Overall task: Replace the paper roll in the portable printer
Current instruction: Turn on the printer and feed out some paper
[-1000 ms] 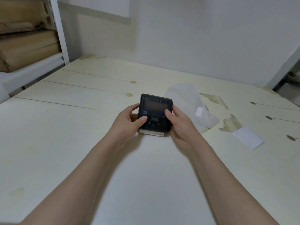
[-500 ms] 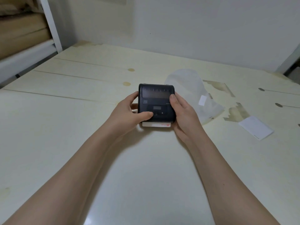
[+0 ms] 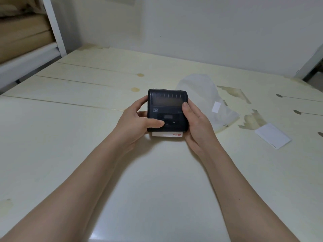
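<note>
I have the printer (image 3: 167, 110) in both hands, just above the middle of the frame, over the pale table (image 3: 70, 137). It is a small black box with rounded corners, its lid shut, a ribbed strip along its far edge and a dark window below that. A small display and a couple of buttons sit on the nearer half of its top face.

My left hand (image 3: 134, 123) wraps the printer's left side, fingers curled behind the far corner, and my thumb lies across the lower front, its tip pressing beside the buttons. My right hand (image 3: 195, 124) closes round the right side, thumb resting flat on the upper right corner of the lid, the other fingers tucked under and out of sight. Both hands are closed firmly on the printer.

A white slip of paper (image 3: 167, 135) with a red mark pokes out from under the printer's near edge, between my two palms. Whether the printer rests on the table or is lifted a little off it, I cannot tell.

To the right of the printer, just behind my right hand, lies a crumpled clear plastic bag (image 3: 206, 95) with a small white label on it. Farther right, toward the edge of the frame, a flat white card (image 3: 272, 136) lies on the table, well apart from the printer. In the upper left of the frame stands a white shelf frame (image 3: 54, 27) with brown cardboard (image 3: 24, 37) stacked in it.
</note>
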Motion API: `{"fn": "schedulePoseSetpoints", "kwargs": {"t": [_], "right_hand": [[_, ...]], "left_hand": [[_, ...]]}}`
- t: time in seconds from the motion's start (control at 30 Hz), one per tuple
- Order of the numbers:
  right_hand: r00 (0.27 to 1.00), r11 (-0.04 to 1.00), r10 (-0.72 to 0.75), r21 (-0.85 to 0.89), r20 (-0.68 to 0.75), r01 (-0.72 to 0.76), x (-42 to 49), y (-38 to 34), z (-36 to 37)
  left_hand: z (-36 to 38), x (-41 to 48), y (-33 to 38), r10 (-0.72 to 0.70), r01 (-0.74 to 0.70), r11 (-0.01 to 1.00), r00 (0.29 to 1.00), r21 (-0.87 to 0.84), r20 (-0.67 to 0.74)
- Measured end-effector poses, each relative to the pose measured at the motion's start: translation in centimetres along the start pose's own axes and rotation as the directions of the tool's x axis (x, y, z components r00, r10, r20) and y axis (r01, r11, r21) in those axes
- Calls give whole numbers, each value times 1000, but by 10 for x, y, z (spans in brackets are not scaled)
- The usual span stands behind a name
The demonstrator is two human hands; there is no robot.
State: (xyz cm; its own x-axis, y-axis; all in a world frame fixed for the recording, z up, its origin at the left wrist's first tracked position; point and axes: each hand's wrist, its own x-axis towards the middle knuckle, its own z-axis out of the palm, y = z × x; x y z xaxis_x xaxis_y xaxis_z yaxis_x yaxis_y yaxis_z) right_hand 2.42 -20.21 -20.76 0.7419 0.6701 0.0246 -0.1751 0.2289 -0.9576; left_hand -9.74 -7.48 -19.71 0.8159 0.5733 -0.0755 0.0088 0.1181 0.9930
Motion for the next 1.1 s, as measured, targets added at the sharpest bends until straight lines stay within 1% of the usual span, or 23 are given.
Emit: {"fn": "schedulePoseSetpoints", "kwargs": {"t": [0.67, 1.1], "right_hand": [[997, 1000, -7, 16, 72, 6, -1, -2, 0], [995, 1000, -22, -1, 97, 22, -1, -2, 0]], "left_hand": [[-2, 1, 4, 14, -14, 1000, 1000, -15, 3], [-5, 2, 4, -14, 14, 999, 1000, -36, -2]]}}
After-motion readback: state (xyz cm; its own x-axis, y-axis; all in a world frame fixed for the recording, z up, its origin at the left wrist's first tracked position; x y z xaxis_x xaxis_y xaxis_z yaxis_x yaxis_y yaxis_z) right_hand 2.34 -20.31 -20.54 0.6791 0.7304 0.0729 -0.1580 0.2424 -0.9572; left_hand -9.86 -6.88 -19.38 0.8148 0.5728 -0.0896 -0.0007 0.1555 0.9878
